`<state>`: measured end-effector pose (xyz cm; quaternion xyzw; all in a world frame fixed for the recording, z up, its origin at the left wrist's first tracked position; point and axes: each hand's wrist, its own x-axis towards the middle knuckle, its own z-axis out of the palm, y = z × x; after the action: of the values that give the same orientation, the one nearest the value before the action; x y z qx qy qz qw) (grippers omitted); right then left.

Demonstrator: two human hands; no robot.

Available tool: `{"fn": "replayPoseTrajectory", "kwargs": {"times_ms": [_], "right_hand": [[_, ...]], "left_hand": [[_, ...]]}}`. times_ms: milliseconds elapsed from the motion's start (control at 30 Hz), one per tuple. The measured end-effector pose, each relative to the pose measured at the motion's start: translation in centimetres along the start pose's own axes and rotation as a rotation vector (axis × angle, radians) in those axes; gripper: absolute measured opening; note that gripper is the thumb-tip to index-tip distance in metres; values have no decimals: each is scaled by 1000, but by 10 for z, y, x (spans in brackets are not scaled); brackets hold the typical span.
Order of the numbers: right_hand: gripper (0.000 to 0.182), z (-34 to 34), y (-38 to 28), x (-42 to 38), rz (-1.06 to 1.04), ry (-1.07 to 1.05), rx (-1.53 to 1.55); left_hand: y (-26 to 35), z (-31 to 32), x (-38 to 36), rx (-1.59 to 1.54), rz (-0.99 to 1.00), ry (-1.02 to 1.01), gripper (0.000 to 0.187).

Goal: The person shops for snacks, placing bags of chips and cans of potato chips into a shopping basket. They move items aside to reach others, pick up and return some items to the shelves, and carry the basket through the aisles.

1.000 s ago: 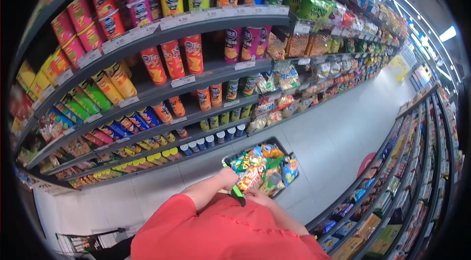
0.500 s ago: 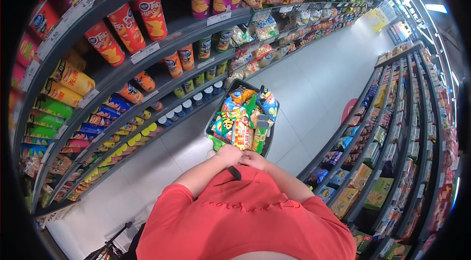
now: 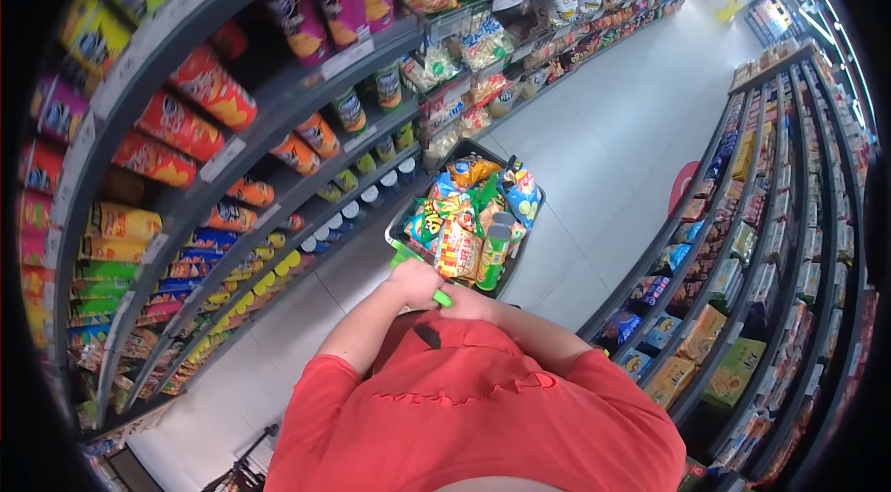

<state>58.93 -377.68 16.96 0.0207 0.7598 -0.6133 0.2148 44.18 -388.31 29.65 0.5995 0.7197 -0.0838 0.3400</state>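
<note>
The dark shopping cart (image 3: 401,230) in front of me is filled with snack packs. Its green handle (image 3: 444,298) shows between my two hands. My left hand (image 3: 417,284) is closed around this handle. Beside it, my right hand (image 3: 467,304) is closed on the handle too, its fingers partly hidden. In the cart lie a green canister (image 3: 494,255), a red-and-white snack bag (image 3: 458,249), a blue chip bag (image 3: 522,198) and an orange bag (image 3: 475,171), among several others.
Shelves with chip canisters (image 3: 213,86) and bagged snacks line the left side, close to the cart. Low shelving with boxed goods (image 3: 733,371) runs along the right. A tiled aisle floor (image 3: 594,158) stretches ahead. A black wire object (image 3: 246,464) is behind me at lower left.
The view has moved along and turned slightly, so the left shelves have shifted. My hands have moved apart a little, baring more of the green handle.
</note>
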Motion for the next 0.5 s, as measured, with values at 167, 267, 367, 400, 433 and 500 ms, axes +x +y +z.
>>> {"fn": "replayPoseTrajectory", "kwargs": {"times_ms": [167, 267, 367, 400, 433, 500], "right_hand": [[49, -41, 28, 12, -125, -64, 60], [48, -71, 29, 8, -97, -35, 35], [44, -107, 10, -7, -77, 29, 44], [42, -119, 8, -11, -68, 51, 32], [42, -129, 11, -12, -73, 78, 33], [37, -140, 17, -13, -114, 199, 53]], "left_hand": [[-7, -21, 54, 106, -3, -123, 29], [-5, -36, 80, 111, -31, -110, 32], [-6, -48, 108, 144, -34, -68, 34], [-5, -52, 118, 164, -38, -50, 35], [-6, -56, 127, 163, -33, -50, 35], [-1, -73, 141, 174, -16, -39, 35]]}}
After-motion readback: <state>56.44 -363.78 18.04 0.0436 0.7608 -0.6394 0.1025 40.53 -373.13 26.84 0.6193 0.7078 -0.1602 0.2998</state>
